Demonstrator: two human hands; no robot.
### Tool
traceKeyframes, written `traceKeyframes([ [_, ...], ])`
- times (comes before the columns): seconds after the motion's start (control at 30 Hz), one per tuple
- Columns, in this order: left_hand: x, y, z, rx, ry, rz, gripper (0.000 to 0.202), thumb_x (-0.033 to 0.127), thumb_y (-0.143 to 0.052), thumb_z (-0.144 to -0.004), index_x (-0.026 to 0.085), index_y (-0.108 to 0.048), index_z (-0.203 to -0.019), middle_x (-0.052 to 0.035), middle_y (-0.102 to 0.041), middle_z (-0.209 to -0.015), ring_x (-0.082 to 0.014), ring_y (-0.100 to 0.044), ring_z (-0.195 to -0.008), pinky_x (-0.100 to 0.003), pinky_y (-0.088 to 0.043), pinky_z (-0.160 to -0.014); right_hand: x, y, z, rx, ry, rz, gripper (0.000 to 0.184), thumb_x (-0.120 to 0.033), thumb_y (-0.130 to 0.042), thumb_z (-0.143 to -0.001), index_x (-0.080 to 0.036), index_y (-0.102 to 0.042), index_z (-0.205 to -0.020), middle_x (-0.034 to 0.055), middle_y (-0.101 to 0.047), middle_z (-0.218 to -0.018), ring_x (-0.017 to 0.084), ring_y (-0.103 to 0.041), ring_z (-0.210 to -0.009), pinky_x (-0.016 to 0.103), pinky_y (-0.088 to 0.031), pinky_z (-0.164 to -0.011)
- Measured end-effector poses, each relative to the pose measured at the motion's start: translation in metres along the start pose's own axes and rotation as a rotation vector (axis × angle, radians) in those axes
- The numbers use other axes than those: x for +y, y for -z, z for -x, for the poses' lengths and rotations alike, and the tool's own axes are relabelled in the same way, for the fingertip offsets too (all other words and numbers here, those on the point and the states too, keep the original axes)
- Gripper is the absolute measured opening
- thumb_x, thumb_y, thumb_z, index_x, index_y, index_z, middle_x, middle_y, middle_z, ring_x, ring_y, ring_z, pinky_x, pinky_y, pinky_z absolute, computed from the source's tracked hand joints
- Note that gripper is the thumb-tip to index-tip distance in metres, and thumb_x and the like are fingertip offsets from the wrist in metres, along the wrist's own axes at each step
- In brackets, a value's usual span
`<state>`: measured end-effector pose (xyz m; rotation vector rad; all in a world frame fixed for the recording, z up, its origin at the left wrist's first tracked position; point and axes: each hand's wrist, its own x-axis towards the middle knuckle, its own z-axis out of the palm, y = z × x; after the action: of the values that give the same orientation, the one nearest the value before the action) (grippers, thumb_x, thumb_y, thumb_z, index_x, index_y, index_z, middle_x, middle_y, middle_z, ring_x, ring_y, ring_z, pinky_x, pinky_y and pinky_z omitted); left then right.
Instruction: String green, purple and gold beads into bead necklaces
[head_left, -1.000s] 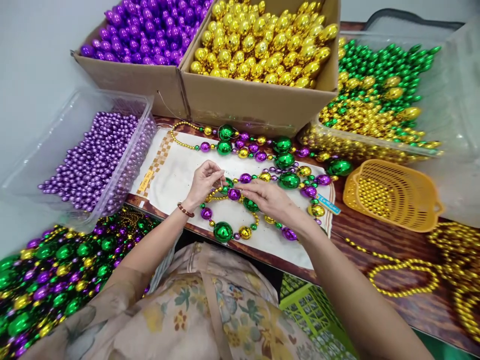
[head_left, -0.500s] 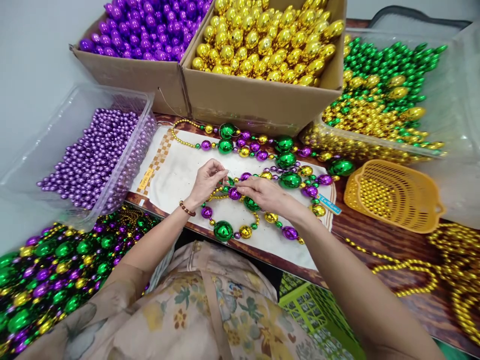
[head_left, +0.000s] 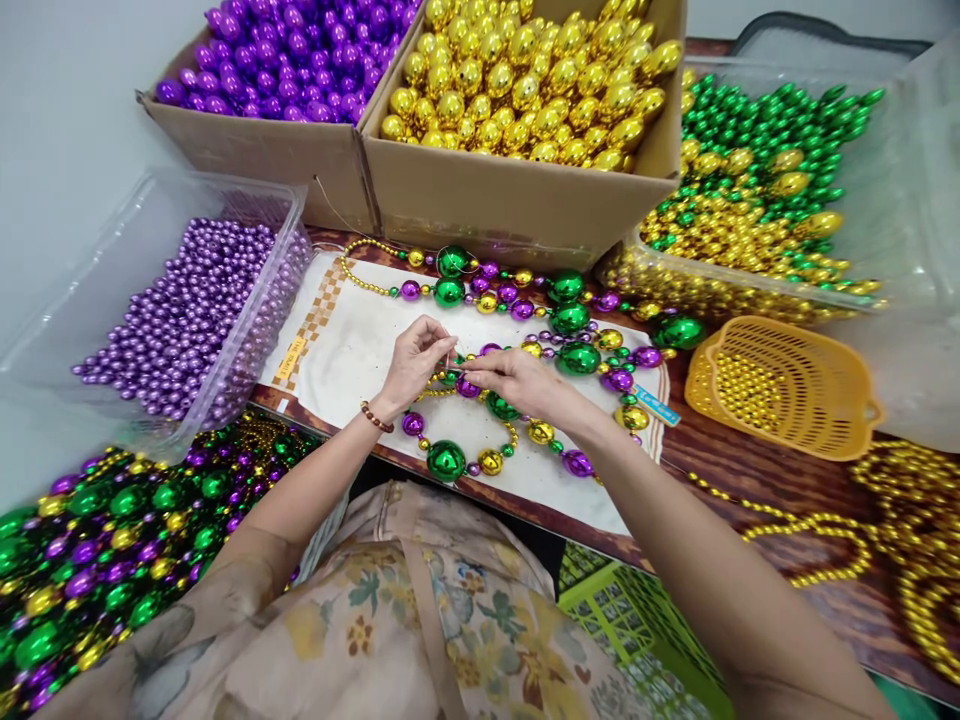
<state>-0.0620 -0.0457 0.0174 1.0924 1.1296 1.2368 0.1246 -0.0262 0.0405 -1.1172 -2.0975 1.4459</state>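
Observation:
A bead necklace point(head_left: 445, 461) of green, purple and gold beads lies in loops on the white cloth point(head_left: 360, 350). Over its upper part my left hand point(head_left: 421, 357) pinches a thin thread between thumb and forefinger. My right hand point(head_left: 517, 380) is closed close beside it, its fingertips at the same thread just above a purple bead point(head_left: 468, 386). The small point where the fingertips meet is partly hidden. Further strands with a big green bead point(head_left: 570, 318) lie behind and right of my hands.
Boxes of purple beads point(head_left: 292, 60) and gold beads point(head_left: 510, 80) stand at the back. Clear bins hold small purple beads point(head_left: 180, 310) at left and green and gold beads point(head_left: 780, 130) at right. An orange basket point(head_left: 825, 400) and gold chains point(head_left: 817, 540) lie right.
Both hands stay at the thread, with only a slight shift of the right fingers. The whole view has moved a little; the beads lie as before.

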Motion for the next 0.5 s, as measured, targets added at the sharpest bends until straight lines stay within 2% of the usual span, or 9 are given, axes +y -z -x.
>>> traceKeyframes([
  [0.2,0.001,-0.001,0.001,0.0,-0.001,0.019,0.032,0.04,-0.076,-0.081,0.02,-0.05,-0.081,0.0023,-0.062,-0.068,-0.0084,-0.059,-0.058,-0.023,-0.048,-0.056,0.006,-0.001,0.002,0.014,-0.026,-0.04,0.02,-0.037,-0.068,-0.087,-0.024,-0.082,-0.092,0.0021,-0.071,-0.073,0.019,-0.061,-0.071,0.031,-0.05,-0.07],
  [0.4,-0.002,0.003,-0.002,0.021,0.023,-0.021,0.031,0.037,-0.076,-0.08,0.02,-0.051,-0.08,0.0028,-0.062,-0.066,-0.0075,-0.057,-0.054,-0.02,-0.047,-0.052,0.011,-0.013,-0.008,0.047,-0.061,-0.047,0.019,-0.035,-0.069,-0.086,-0.022,-0.082,-0.089,0.0007,-0.069,-0.069,0.017,-0.058,-0.068,0.029,-0.047,-0.065],
  [0.5,-0.005,0.008,0.0,0.058,0.04,-0.031,0.031,0.036,-0.077,-0.077,0.019,-0.051,-0.081,0.003,-0.063,-0.066,-0.0077,-0.059,-0.053,-0.018,-0.048,-0.048,0.011,-0.004,0.001,0.083,-0.08,-0.029,0.022,-0.035,-0.066,-0.086,-0.02,-0.081,-0.086,0.002,-0.072,-0.077,0.017,-0.06,-0.072,0.029,-0.047,-0.069],
])
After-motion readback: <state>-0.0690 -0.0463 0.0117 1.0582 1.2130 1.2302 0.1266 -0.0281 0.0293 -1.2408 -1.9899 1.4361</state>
